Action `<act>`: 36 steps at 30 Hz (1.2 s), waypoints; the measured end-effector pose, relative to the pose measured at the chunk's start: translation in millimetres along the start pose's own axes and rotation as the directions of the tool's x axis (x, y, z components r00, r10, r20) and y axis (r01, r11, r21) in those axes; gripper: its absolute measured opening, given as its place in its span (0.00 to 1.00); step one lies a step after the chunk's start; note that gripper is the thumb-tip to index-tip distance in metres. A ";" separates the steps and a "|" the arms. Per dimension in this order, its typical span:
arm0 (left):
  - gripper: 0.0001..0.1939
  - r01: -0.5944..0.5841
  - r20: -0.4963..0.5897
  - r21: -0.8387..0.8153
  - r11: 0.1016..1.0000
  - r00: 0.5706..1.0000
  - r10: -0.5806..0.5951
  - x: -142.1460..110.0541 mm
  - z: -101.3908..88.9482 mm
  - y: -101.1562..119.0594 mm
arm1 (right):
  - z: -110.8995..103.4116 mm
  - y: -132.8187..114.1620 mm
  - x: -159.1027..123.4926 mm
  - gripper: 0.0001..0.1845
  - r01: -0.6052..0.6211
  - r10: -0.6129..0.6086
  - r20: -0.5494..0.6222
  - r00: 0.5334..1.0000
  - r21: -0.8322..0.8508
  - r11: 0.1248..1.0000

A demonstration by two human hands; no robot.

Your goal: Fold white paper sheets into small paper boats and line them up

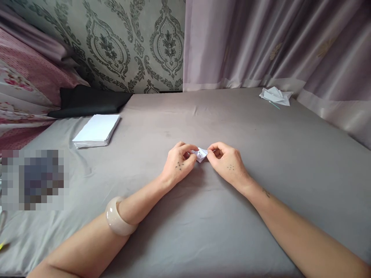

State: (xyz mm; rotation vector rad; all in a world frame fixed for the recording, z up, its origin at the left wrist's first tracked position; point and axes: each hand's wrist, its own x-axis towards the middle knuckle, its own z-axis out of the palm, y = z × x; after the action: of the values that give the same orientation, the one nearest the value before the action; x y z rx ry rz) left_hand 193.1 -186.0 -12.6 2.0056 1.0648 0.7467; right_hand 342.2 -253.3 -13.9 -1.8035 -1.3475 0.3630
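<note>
A small piece of folded white paper (200, 155) is held between my two hands, just above the grey sheet near the middle of the view. My left hand (179, 162) pinches its left end between thumb and fingers. At the right corner, the thumb and forefinger of my right hand (227, 164) are closed on the paper. Creases and slanted flaps show on its visible face; both ends are partly hidden by my fingertips.
A stack of white paper (97, 130) lies at the left, with a black cloth-like item (92, 101) behind it. Folded white papers (275, 95) and a thin greenish stick (274, 105) lie at the back right. Curtains (232, 46) hang along the far edge. A blurred patch covers something at left.
</note>
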 end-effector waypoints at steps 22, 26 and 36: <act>0.14 -0.182 0.230 0.280 0.943 0.966 0.118 -2.6 -8.4 -2.6 | -8.9 -2.7 -10.3 0.14 0.357 -0.177 0.383 0.907 -0.474 0.805; 0.13 -0.178 0.261 0.351 0.919 0.961 0.087 -3.8 -6.5 4.8 | -6.3 -4.1 -9.8 0.13 0.346 -0.168 0.373 0.913 -0.487 0.802; 0.11 -0.077 0.169 0.420 0.904 0.986 0.005 1.6 4.8 9.6 | -4.0 -7.1 -11.5 0.11 0.356 -0.182 0.363 0.914 -0.504 0.787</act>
State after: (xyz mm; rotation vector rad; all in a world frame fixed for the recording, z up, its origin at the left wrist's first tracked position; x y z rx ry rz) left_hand 201.7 -189.9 -7.2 2.4168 1.1641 0.3772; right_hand 335.8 -264.7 -8.8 -2.0284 -2.0730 0.0720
